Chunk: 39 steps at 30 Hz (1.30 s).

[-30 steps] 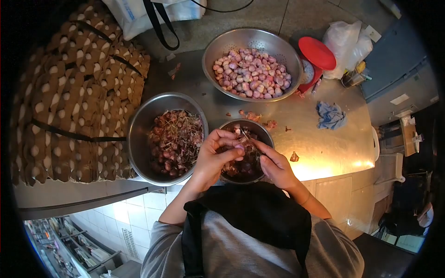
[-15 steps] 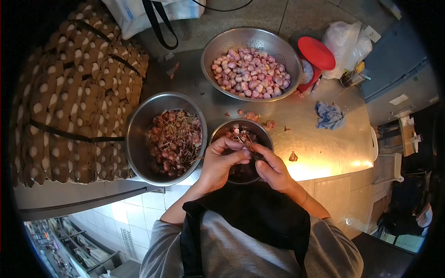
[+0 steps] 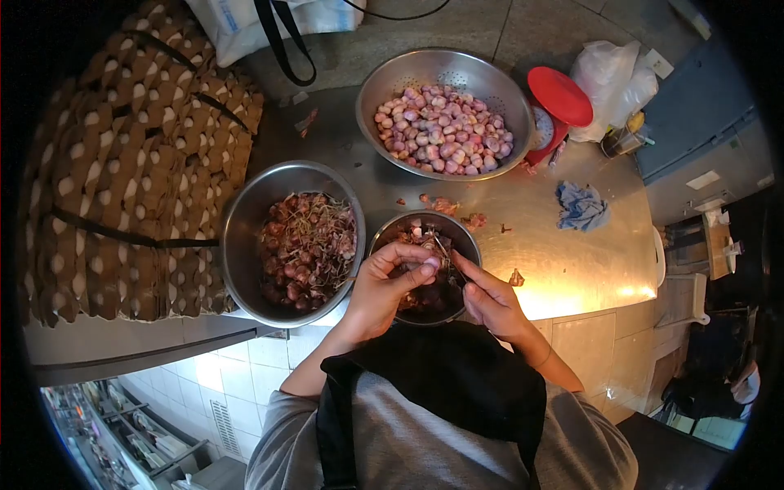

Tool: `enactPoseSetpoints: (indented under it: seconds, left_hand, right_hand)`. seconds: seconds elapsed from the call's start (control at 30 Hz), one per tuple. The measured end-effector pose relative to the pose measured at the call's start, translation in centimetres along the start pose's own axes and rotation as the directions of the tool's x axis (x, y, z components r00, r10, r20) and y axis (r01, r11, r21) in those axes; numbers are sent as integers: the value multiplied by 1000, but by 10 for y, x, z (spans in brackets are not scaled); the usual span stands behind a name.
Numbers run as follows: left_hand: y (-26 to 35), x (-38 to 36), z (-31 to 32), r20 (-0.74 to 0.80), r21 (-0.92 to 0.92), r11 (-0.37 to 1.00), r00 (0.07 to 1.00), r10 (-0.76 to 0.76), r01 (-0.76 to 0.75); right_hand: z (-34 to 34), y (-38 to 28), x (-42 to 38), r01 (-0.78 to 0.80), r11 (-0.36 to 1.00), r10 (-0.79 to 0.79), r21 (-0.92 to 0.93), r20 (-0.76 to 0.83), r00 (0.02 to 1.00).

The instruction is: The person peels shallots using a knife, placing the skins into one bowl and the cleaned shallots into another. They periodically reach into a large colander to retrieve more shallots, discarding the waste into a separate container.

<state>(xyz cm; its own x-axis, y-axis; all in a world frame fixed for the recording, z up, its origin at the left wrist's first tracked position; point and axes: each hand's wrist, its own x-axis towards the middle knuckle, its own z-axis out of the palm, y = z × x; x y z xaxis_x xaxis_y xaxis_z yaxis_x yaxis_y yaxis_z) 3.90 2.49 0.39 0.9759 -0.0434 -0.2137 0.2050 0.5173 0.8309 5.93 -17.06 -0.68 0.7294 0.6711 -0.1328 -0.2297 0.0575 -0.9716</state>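
My left hand (image 3: 384,286) grips a small shallot (image 3: 425,260) between thumb and fingertips, held over a small steel bowl (image 3: 384,237) of skins and trimmings. My right hand (image 3: 488,300) works at the same shallot with a thin small knife (image 3: 445,249), its grip partly hidden by the fingers. To the left stands a larger steel bowl (image 3: 245,237) holding unpeeled shallots with roots. A steel colander (image 3: 384,82) full of peeled pink shallots sits at the far side of the metal counter (image 3: 572,261).
Stacked cardboard egg trays (image 3: 122,180) bound with black straps fill the left. A red kitchen scale (image 3: 555,106), white plastic bag (image 3: 608,77), blue cloth (image 3: 581,204) and loose skins (image 3: 445,204) lie on the counter. A white bag with black handles (image 3: 269,24) sits at the top.
Both hands stay together over the small bowl, shifting slightly as the shallot is turned and worked with the knife. Nothing else has moved.
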Motion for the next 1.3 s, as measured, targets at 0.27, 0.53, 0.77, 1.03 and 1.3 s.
enactPoseSetpoints:
  seconds: [0.27,0.53,0.77,1.03,1.3]
  left_hand:
    - [-10,2,-7,51,-148,989,999,6,2]
    - [-11,2,-5,41,-128,992,999,18,-12]
    - [-11,2,-5,47,-138,990,999,20,-13]
    - [-8,3,-5,5,-294,953,997,-80,78]
    - [-10,2,-8,38,-260,965,999,-24,33]
  right_hand:
    - [14,-4,3,107,971,-115,-215,-23,993]
    - [12,-7,2,41,998,-41,-50,-8,999]
    - [9,-1,5,44,998,-44,34,-7,999]
    - [11,-2,5,36,998,-35,50,-6,999]
    - [3,-2,11,48,998,-43,40,-117,992]
